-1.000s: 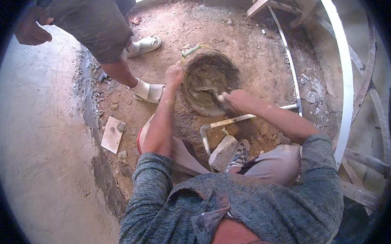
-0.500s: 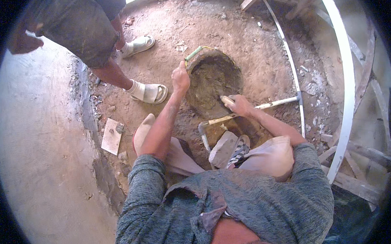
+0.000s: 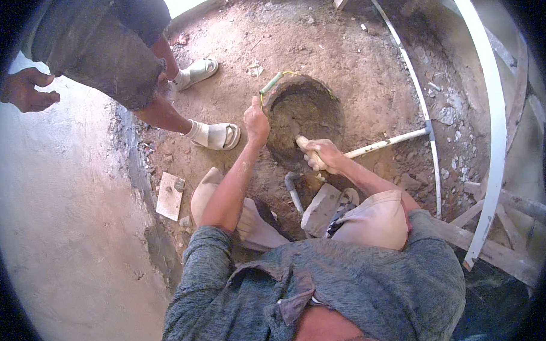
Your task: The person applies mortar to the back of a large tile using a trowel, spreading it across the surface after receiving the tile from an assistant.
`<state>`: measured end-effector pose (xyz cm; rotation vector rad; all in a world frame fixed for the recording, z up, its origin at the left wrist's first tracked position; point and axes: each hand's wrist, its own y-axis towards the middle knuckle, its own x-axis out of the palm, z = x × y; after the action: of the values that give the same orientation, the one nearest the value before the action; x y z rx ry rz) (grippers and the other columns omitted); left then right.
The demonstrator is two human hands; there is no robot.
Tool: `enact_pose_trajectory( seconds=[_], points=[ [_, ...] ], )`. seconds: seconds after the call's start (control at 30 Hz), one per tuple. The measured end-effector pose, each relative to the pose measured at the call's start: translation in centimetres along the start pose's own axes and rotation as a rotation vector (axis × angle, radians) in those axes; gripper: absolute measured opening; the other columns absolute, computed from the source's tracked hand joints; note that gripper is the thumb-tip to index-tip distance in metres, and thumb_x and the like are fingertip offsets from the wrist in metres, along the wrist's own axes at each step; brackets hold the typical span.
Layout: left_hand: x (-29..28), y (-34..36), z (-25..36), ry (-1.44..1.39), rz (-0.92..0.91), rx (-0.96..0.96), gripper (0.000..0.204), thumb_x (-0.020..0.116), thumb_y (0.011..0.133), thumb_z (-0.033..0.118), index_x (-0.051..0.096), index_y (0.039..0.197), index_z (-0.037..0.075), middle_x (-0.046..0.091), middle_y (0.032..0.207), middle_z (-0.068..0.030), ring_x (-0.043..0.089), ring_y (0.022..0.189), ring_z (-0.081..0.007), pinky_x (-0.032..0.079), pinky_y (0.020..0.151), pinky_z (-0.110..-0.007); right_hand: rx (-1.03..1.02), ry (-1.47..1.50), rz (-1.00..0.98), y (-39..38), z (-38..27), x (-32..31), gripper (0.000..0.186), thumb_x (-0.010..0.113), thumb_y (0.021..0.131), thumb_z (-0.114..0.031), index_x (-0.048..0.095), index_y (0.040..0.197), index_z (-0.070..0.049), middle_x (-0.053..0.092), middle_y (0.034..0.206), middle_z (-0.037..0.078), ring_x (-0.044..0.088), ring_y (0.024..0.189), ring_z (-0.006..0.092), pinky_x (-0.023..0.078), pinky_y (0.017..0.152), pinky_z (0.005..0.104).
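**Right hand [image 3: 322,155] wrapped around a pale, rounded tool handle [image 3: 301,140] at a dark, round, mortar-smeared bucket [image 3: 333,110]**

The bucket stands on the reddish-brown earth floor [image 3: 366,71], directly ahead of the person, with wet, grey-brown mortar [image 3: 301,111] inside. Taking the bucket as the clock's centre, the right hand is at five o'clock, its fingers curled tightly about the handle; the tool's working end cannot be made out. The left hand [image 3: 256,122] is at nine o'clock, fingers folded and thumb up, against the bucket's edge; whether it pinches the rim or the thin yellow cord cannot be told. A green, tube-shaped carrying grip [image 3: 271,83] lies along the rim at ten to eleven o'clock.

A white, round pipe [image 3: 392,142] runs out toward four o'clock. Near six o'clock are a grey pipe elbow [image 3: 293,188] and, farther off, a pale, rough block [image 3: 320,210]. At eight o'clock lies a pale, rectangular board [image 3: 168,197]. Beyond the left hand, at nine o'clock, is a co-worker's light-coloured sandal [image 3: 222,136].
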<state>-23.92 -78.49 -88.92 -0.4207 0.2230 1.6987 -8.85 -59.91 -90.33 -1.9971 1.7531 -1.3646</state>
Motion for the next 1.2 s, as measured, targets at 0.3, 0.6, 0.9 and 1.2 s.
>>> enact_pose_trajectory(
  seconds=[0.3,0.6,0.9,1.2],
  points=[
    [0.1,-0.8,-1.0,0.070,-0.005,0.056,0.068,0.031,0.101,0.047,0.060,0.067,-0.005,0.055,0.060,-0.0208,0.054,0.061,-0.0334,0.039,0.064,-0.049,-0.792,-1.291,0.183,-4.9,-2.5,-4.1,0.031,0.065,0.084,-0.022,0.062,0.109,-0.003,0.066,0.094,0.020,0.065,0.094,0.0353,0.052,0.079,0.0478],
    [-0.6,-0.5,-1.1,0.031,-0.047,0.022,0.069,0.034,0.100,0.050,0.056,0.065,-0.005,0.049,0.055,-0.0149,0.048,0.057,-0.0254,0.037,0.059,-0.045,-0.302,-1.941,0.193,-5.7,-5.6,-3.1,0.030,0.060,0.083,-0.019,0.060,0.111,-0.006,0.065,0.091,0.019,0.066,0.084,0.0372,0.054,0.072,0.0483],
    [1.0,-1.1,-1.0,-0.050,-0.056,0.042,0.069,0.034,0.101,0.049,0.052,0.063,-0.005,0.044,0.053,-0.0137,0.044,0.055,-0.0245,0.033,0.057,-0.047,-0.267,-1.009,0.105,0.6,2.7,-3.7,0.028,0.067,0.083,-0.029,0.065,0.092,-0.003,0.065,0.071,0.015,0.062,0.062,0.0329,0.048,0.057,0.0422],
    [2.0,-2.3,0.6,-0.067,-0.051,0.086,0.068,0.033,0.101,0.050,0.048,0.060,-0.002,0.040,0.055,-0.0107,0.040,0.057,-0.0216,0.031,0.056,-0.045,-0.146,-0.382,0.093,-1.7,3.4,-1.1,0.019,0.067,0.089,-0.023,0.062,0.095,-0.006,0.054,0.065,-0.001,0.050,0.051,0.0084,0.039,0.043,0.0254]
  ],
)
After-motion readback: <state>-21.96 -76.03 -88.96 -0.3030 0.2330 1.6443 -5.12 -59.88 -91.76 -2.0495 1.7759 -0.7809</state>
